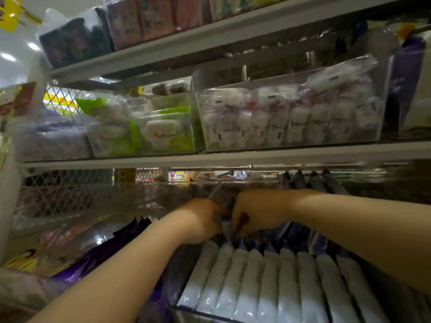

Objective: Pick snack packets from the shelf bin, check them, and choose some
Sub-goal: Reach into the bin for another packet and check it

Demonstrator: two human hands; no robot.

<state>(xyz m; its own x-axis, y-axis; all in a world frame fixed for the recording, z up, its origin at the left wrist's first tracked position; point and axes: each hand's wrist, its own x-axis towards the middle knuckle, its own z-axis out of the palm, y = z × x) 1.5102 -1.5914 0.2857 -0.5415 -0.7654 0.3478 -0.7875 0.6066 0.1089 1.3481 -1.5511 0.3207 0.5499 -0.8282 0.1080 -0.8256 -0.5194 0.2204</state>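
A clear shelf bin (198,310) on the lower shelf holds several upright snack packets (268,280), white with purple tops, packed in a row. Both my hands reach into the back of this bin. My left hand (203,220) and my right hand (258,213) meet over the row, fingers curled down among the packet tops. Each seems to pinch a packet edge between them, though the held part is dark and mostly hidden by the fingers.
Above, clear bins hold pink-and-white packets (289,117) and green-and-white packets (144,129). Purple packets (105,252) lie left of the bin. A wire mesh panel (65,194) stands at the left. The shelf edge (210,159) runs just above my hands.
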